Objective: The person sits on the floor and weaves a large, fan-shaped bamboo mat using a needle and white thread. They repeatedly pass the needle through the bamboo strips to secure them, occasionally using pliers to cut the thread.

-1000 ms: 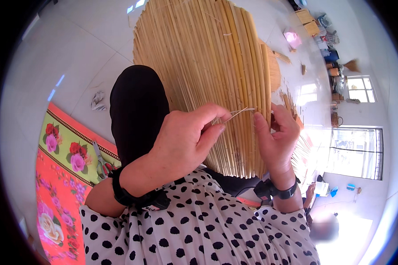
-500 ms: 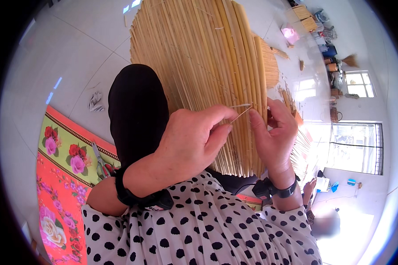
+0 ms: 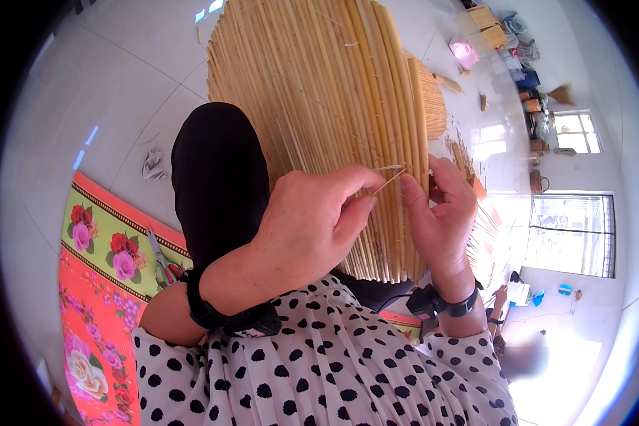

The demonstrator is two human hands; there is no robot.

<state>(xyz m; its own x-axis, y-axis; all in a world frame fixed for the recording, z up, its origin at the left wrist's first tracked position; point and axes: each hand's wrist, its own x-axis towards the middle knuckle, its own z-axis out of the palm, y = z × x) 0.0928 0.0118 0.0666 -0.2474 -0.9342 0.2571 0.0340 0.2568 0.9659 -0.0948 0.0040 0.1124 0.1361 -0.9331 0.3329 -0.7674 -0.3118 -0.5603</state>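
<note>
A panel of side-by-side pale reeds (image 3: 298, 85) rests over my lap, beside my dark-trousered left knee (image 3: 216, 160). My left hand (image 3: 305, 220) is closed, thumb and index pinching a thin strand (image 3: 390, 180) that runs to the panel's right-hand rods. My right hand (image 3: 440, 216) grips that edge, thumb on the front near the strand, other fingers curled around behind it.
Scissors (image 3: 160, 263) lie on a floral mat (image 3: 92, 312) at lower left. A crumpled pale scrap (image 3: 153, 165) is on the tiled floor. Right: more reeds (image 3: 429, 106), assorted items along the wall (image 3: 529, 78), and another person (image 3: 500, 344) at lower right.
Over the last second the panel and both hands have shifted slightly up and left in view; my left hand's fingertips have moved a little nearer my right thumb. Both grips persist.
</note>
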